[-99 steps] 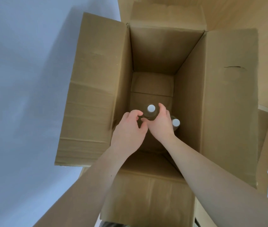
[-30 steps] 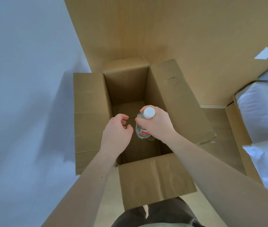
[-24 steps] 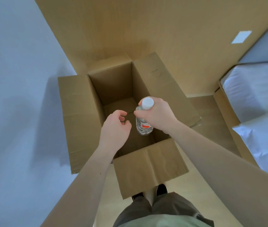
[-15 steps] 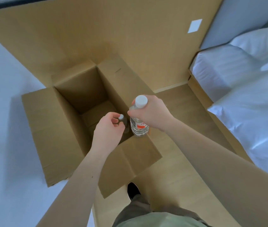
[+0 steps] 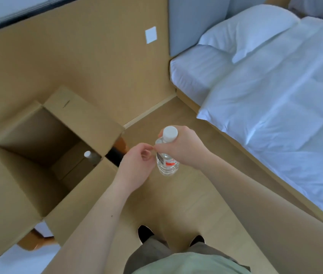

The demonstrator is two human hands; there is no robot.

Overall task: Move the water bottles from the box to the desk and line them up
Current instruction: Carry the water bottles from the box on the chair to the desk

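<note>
My right hand (image 5: 184, 147) grips a clear water bottle (image 5: 167, 163) with a white cap and a red-and-white label, just below the neck. The bottle hangs upright over the wooden floor, to the right of the open cardboard box (image 5: 14, 186). My left hand (image 5: 136, 167) is beside the bottle, fingers loosely curled, thumb and forefinger close to the bottle's shoulder, holding nothing. Deep inside the box a second bottle (image 5: 89, 156) stands, mostly its white cap showing. No desk is in view.
A bed (image 5: 275, 86) with white bedding fills the right side, on a wooden frame. A wood-panelled wall (image 5: 77, 56) stands behind the box. My shoes (image 5: 145, 233) are on the floor below. A wooden chair leg (image 5: 32, 240) shows under the box's flap.
My right hand has lifted the bottle out of the box and carried it to the right, over the floor. My left hand followed. The view swung right, bringing the bed in.
</note>
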